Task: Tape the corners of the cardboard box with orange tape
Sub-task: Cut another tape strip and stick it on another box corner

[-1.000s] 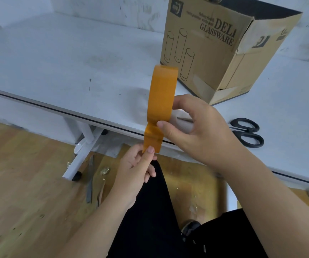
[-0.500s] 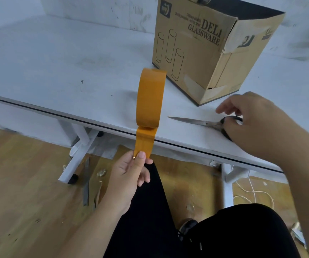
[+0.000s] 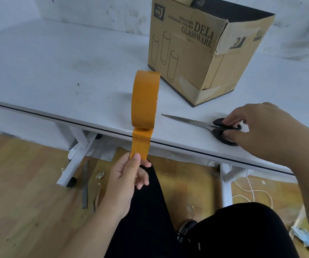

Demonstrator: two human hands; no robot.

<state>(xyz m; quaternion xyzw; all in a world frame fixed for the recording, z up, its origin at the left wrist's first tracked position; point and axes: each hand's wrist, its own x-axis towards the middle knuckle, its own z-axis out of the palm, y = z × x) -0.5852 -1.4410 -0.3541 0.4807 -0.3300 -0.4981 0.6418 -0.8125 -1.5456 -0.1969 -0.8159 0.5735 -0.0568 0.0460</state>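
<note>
Head view: the left hand [image 3: 125,175] sits at about six o'clock from the orange tape roll [image 3: 145,99], thumb and forefinger pinching the free tape end [image 3: 139,146] while the other fingers hang loosely curled below. The roll stands on edge above that hand, over the near rim of the white table [image 3: 56,71], joined to the fingers only by the pulled strip; whether its lower edge touches the tabletop cannot be told.

At about three o'clock from the roll, the right hand [image 3: 257,127] is at the scissors [image 3: 205,125], which lie flat on the table with blades together pointing toward the roll. Fingertips curl over the upper black handle loop and the thumb presses the lower one.

The cardboard box [image 3: 205,53] stands at about one o'clock from the roll, farther back on the table, its near corner toward the camera and its top open. No orange tape shows on its visible corners.

Compared with a second ago, the right hand has left the roll and gone to the scissors. Against half a second ago, that hand has closed further over the handles, while the left-hand pinch is unchanged.
</note>
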